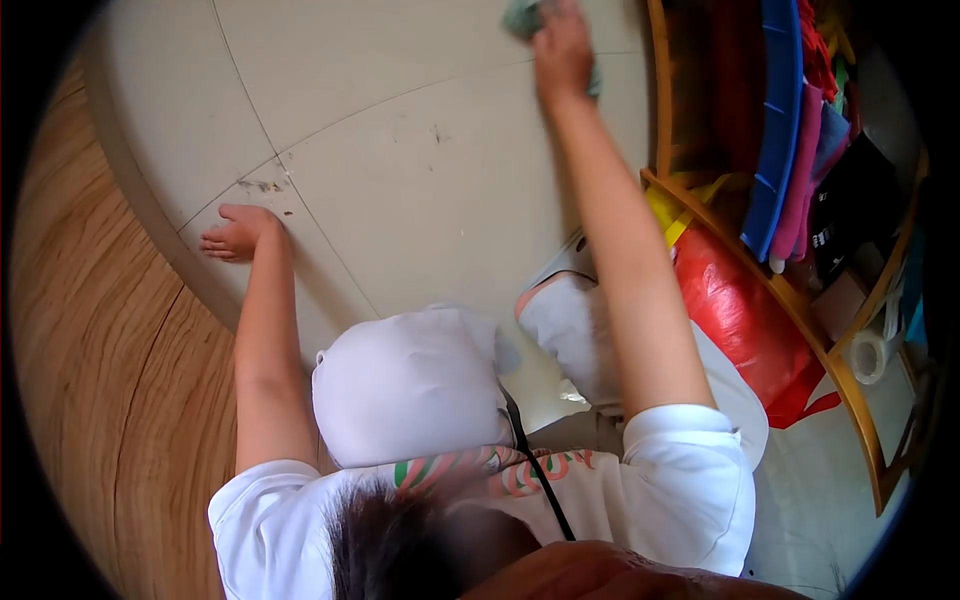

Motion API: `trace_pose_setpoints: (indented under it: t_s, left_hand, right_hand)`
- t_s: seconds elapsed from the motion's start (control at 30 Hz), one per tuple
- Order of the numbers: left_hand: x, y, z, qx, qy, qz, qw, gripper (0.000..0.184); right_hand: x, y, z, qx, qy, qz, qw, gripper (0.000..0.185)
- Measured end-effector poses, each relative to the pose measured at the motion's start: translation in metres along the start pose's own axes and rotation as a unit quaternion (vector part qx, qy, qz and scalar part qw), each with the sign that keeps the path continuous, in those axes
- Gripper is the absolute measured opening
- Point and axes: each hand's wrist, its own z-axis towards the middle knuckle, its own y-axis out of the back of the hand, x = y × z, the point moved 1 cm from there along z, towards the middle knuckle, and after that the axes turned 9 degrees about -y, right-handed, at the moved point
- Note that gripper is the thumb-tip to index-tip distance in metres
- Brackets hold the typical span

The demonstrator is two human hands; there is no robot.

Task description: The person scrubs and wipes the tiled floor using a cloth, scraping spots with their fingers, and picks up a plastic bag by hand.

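Grey-green soft cloth is up top, right of centre, under the bare right hand on pale floor tiles; too blurry to tell if the fingers clamp it. Left hand is open on the floor, left side, near dark smudges.

Between the left hand and the right hand, the tiled floor lies open, marked only by small dark specks. The person's knee blocks the near side. On the right, the wooden shelf frame walls off the floor, with a red bag at its lower part. The wood-grained surface borders the left, perhaps raised, though the distorted view makes its height uncertain.
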Motion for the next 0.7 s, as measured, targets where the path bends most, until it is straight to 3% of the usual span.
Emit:
trace_pose_setpoints:
  t_s: [0.1,0.2,0.27,0.3,0.4,0.47,0.53,0.63,0.67,0.7]
  left_hand:
    - [-0.003,0.007,-0.002,0.007,-0.009,0.000,1.000,0.065]
    - [-0.003,0.006,-0.003,0.005,-0.013,0.008,1.000,0.067]
    - [-0.001,0.005,0.000,-0.002,-0.015,0.014,1.000,0.068]
    - [-0.001,0.004,-0.001,-0.006,-0.017,0.013,1.000,0.068]
    - [0.003,0.000,-0.001,-0.007,-0.020,0.014,1.000,0.068]
    - [0.007,-0.004,-0.001,-0.008,-0.023,0.009,1.000,0.068]
    - [0.010,-0.007,-0.001,-0.017,-0.022,-0.002,1.000,0.069]
    - [0.008,-0.005,-0.001,-0.004,-0.016,-0.002,1.000,0.070]
    - [0.009,-0.002,-0.002,-0.001,-0.014,-0.003,1.000,0.070]
    - [0.006,-0.001,-0.002,0.001,-0.013,-0.006,1.000,0.071]
  right_hand:
    - [0.100,0.013,-0.055,0.073,0.047,0.137,0.987,0.040]
    - [0.169,0.027,-0.086,0.191,0.205,0.276,0.919,0.041]
    - [0.168,0.027,-0.080,0.178,0.176,0.277,0.928,0.043]
    - [0.163,0.030,-0.078,0.172,0.158,0.275,0.932,0.043]
    - [0.109,0.067,-0.069,0.051,-0.072,0.164,0.982,0.047]
    - [0.044,0.073,-0.085,-0.054,-0.314,0.167,0.933,0.042]
    - [-0.023,0.063,-0.110,-0.075,-0.354,-0.118,0.925,0.043]
    - [-0.020,0.034,-0.083,-0.080,-0.330,-0.073,0.938,0.045]
    - [0.011,0.025,-0.054,-0.056,-0.422,0.244,0.871,0.045]
    - [0.044,0.017,-0.026,-0.098,-0.509,0.500,0.693,0.045]
